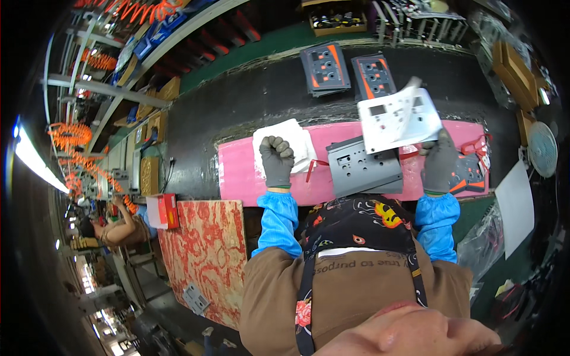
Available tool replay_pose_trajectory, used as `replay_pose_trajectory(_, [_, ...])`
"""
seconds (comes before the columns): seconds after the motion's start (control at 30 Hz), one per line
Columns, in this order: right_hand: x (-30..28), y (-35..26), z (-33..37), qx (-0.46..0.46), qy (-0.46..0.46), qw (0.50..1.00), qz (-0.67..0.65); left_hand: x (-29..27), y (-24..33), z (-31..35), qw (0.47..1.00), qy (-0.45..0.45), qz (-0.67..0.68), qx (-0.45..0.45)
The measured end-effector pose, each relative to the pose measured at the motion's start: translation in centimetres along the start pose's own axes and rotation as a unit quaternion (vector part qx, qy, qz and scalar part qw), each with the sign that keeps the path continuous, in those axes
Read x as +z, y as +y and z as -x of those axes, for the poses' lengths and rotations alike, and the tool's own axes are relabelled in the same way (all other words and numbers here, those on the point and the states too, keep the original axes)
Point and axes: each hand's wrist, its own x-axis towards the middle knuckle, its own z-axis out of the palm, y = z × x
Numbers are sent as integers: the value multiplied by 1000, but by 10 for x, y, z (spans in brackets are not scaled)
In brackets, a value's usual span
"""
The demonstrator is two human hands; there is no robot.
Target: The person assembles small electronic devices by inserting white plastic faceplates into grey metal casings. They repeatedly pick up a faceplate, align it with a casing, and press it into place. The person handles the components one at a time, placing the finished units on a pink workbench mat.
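Observation:
My left hand [276, 160], in a grey glove, is closed into a fist over a folded white cloth [285, 143] on the pink mat [237, 172]. My right hand [440, 161], also gloved, holds up a white sheet with cut-out windows [399, 118] above the mat. A grey plastic panel [363, 167] with small openings lies on the mat between my hands. A thin red strip [313, 168] lies beside the cloth.
Two grey-and-orange panels [325, 68] [374, 76] lie on the black belt beyond the mat. More orange-edged parts [472, 169] sit at the mat's right end. A patterned red board [205, 249] stands at the lower left, and another person [113, 228] sits far left.

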Motion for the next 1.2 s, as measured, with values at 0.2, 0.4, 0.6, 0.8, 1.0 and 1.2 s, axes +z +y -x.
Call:
replay_pose_trajectory(0.2, [42,-15,24,-58,-47,997,-10,55,-45,9,807,65,-585,41])
replay_pose_trajectory(0.4, [83,-17,59,-103,-122,986,-38,112,-140,-5,577,-87,-805,105])
replay_pose_trajectory(0.6, [77,8,72,-113,-149,982,-15,126,-172,4,838,-93,-533,-70])
replay_pose_trajectory(0.8, [77,-11,81,-37,-161,981,-97,102,-163,-5,848,49,-517,-105])
replay_pose_trajectory(1.0, [57,-13,51,38,-108,989,-95,23,-112,-29,665,44,-728,162])
replay_pose_trajectory(1.2, [24,36,12,40,-72,992,-91,16,-62,-29,799,230,-521,193])
